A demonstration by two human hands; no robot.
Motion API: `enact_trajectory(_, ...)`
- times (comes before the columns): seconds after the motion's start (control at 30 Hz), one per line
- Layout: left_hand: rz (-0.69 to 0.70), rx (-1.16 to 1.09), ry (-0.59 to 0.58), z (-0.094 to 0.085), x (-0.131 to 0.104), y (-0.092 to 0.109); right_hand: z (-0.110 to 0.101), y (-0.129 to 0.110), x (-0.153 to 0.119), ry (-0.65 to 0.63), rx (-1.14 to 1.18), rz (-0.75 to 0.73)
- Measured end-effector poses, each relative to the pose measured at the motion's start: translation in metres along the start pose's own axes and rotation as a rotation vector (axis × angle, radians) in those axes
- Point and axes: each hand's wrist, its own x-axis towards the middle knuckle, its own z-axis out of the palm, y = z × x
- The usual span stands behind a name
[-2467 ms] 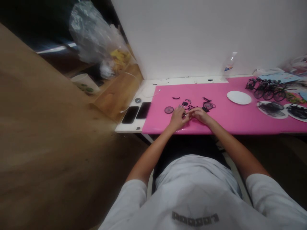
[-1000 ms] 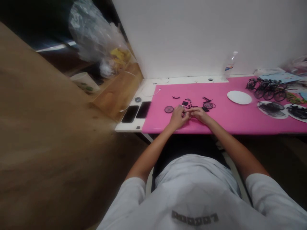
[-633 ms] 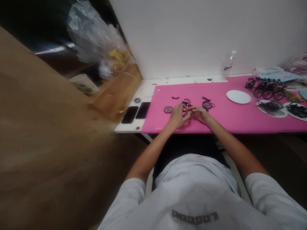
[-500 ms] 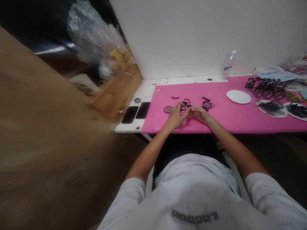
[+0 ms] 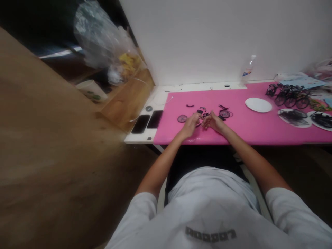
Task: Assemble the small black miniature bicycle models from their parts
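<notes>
Now hands (image 5: 190, 126) just apart, no longer meeting, black parts (image 5: 205, 114) beyond

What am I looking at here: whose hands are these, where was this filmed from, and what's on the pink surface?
There is no machine: these are one person's bare hands, the left hand and right hand. A single camera worn on the head looks forward and down. On the pink sheet, small dark parts lie around the hands, with a wheel beyond the left one. Farther right are a white plate and black model bicycles. Whether either hand holds a part is too small to tell.
</notes>
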Motion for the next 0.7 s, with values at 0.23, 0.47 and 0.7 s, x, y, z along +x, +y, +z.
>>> enact_trajectory(0.23,-0.034,-0.107,-0.029,-0.0062,-0.0009,0.0061,-0.0007,0.0005,0.0003,-0.003,-0.001,0.025)
enact_trajectory(0.47,-0.017,-0.125,0.01,-0.0039,0.0008,0.0054,0.0008,0.0004,-0.0005,-0.002,-0.006,0.015)
enact_trajectory(0.7,0.002,-0.17,0.05,0.0001,0.0026,0.002,0.0021,-0.0001,-0.0007,0.006,0.002,0.013)
